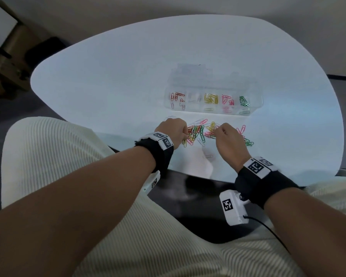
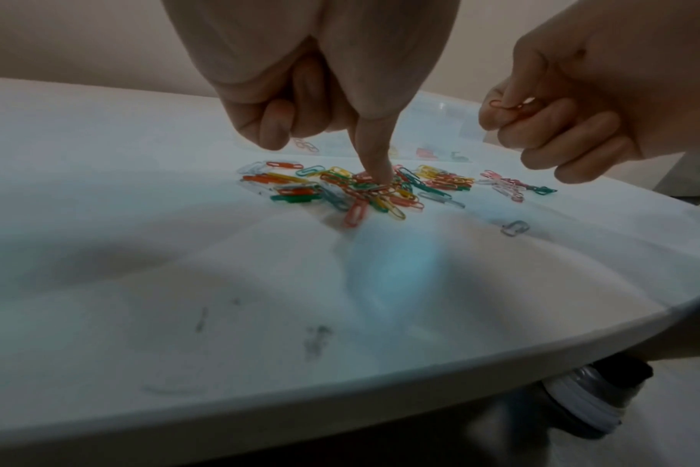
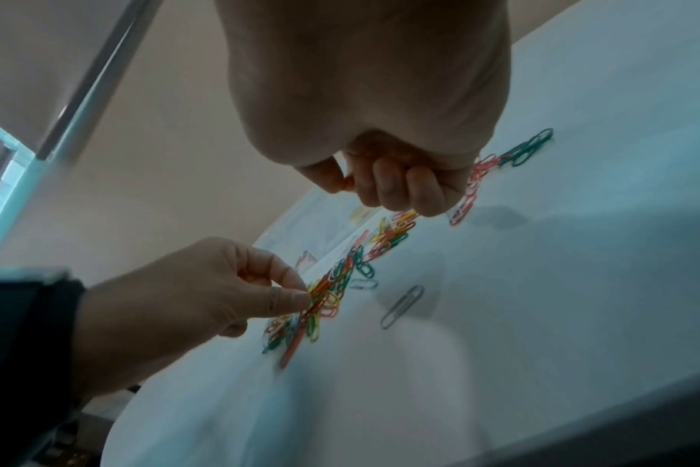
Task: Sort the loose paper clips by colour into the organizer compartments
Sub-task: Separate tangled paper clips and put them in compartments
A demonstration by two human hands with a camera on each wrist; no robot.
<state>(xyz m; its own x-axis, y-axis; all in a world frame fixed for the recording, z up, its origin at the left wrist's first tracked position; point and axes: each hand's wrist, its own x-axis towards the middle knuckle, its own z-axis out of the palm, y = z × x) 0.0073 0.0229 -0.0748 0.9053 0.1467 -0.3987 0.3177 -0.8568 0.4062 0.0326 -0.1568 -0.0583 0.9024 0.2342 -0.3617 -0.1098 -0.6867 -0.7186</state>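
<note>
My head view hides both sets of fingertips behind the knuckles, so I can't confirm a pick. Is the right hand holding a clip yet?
Observer: Yes. In the left wrist view the right hand pinches one orange-red clip between thumb and forefinger, lifted clear of the table.
Operator: And the left hand, has it got one too?
Observer: No. The left hand only has its forefinger pointing straight down, tip pressed into the mixed pile; its thumb is apart from it and the other fingers are curled, holding nothing.
</note>
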